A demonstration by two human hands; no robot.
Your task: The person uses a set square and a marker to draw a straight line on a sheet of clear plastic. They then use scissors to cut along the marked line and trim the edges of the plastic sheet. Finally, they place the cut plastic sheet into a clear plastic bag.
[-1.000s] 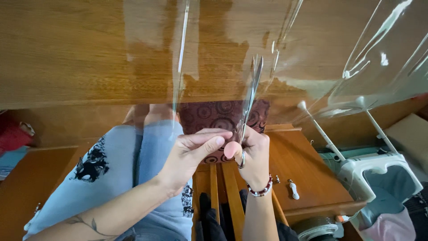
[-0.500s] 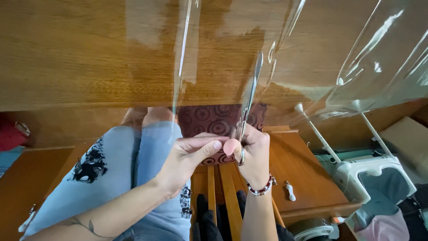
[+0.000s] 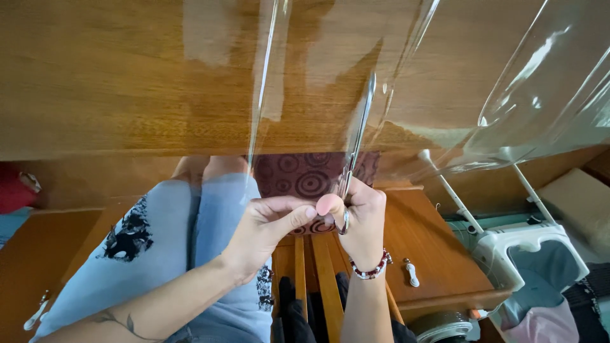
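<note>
My right hand (image 3: 359,219) grips a pair of metal scissors (image 3: 356,143) by the handle; the blades point up across a sheet of clear plastic film (image 3: 406,82). That film hangs in front of a wide wooden board (image 3: 127,76) and bulges out at the upper right. My left hand (image 3: 270,225) pinches the lower edge of the film right beside the scissor handle, thumb touching the right hand's thumb. A beaded bracelet (image 3: 372,267) sits on my right wrist.
My knees in light blue jeans (image 3: 184,241) fill the lower left. A dark red patterned cushion (image 3: 311,174) lies behind the hands. A wooden cabinet top (image 3: 438,254) with white knobs is at the right, next to a white fan (image 3: 527,248).
The scissors and both hands have shifted slightly; the blades sit a little further up into the film. The hold is unchanged.
</note>
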